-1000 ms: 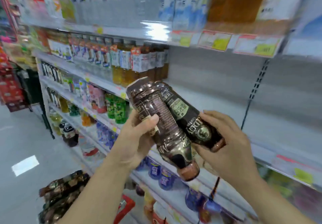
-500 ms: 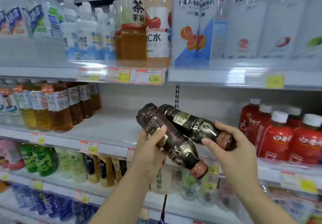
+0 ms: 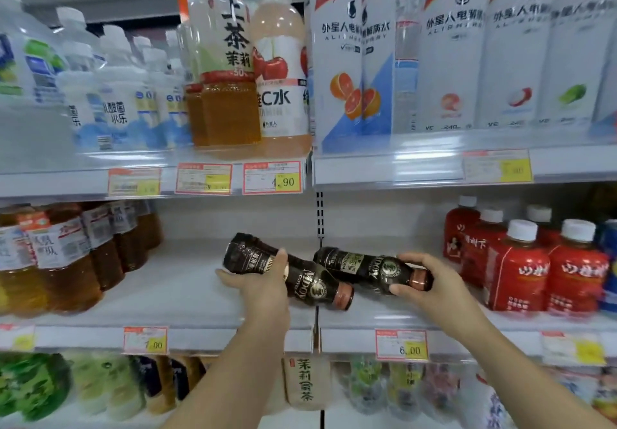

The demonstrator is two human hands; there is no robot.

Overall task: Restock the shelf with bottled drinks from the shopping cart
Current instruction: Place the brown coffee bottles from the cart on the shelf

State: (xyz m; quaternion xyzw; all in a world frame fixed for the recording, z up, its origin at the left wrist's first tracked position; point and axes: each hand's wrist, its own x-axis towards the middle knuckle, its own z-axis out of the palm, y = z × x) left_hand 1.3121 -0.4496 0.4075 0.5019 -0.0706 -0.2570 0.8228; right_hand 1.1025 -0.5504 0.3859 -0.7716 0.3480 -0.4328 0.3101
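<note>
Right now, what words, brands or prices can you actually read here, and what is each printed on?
"MIDOY COFFEE": dark bottle in left hand.
"MIDOY": dark bottle in right hand.
"4.90": upper-shelf price tag.
"6.00": middle-shelf price tag.
"1.00", first digit unclear: price tag left of it.
"C水": pink bottle.
"茉莉": tea bottle.
Other tags: blurred.

A white middle shelf [image 3: 187, 298] is stretching across the frame's centre, carrying amber tea bottles [image 3: 66, 258] at the left and red white-capped bottles [image 3: 531, 261] at the right, bare between them.
</note>
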